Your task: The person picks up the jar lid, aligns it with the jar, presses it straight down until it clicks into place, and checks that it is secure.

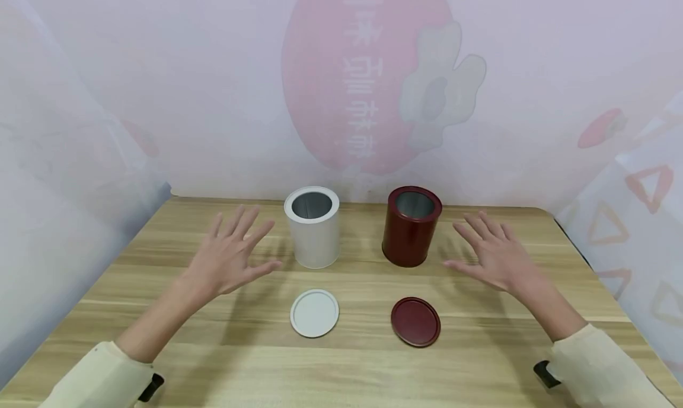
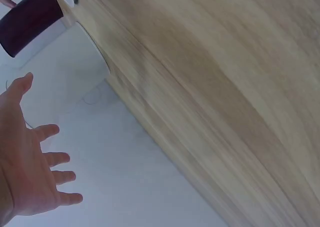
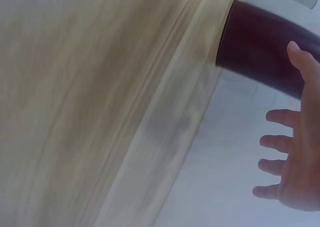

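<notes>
two cans (image 1: 312, 227), two lids (image 1: 314, 313), two hands (image 1: 230, 255)

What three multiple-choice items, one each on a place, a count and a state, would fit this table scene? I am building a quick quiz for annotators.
1. Where does the flat round dark red lid lie?
A. on the red can
B. on the wooden table, in front of the red can
C. in the left hand

2. How many cans stand on the light wooden table?
A. one
B. two
C. three

3. How is the left hand?
A. open, holding nothing
B. gripping the white lid
C. fist closed

Answers: 1 B, the lid lies before the open dark red cylindrical tin can. 2 B, that can plus the white cylindrical tin can. 3 A, its fingers are spread.
</notes>
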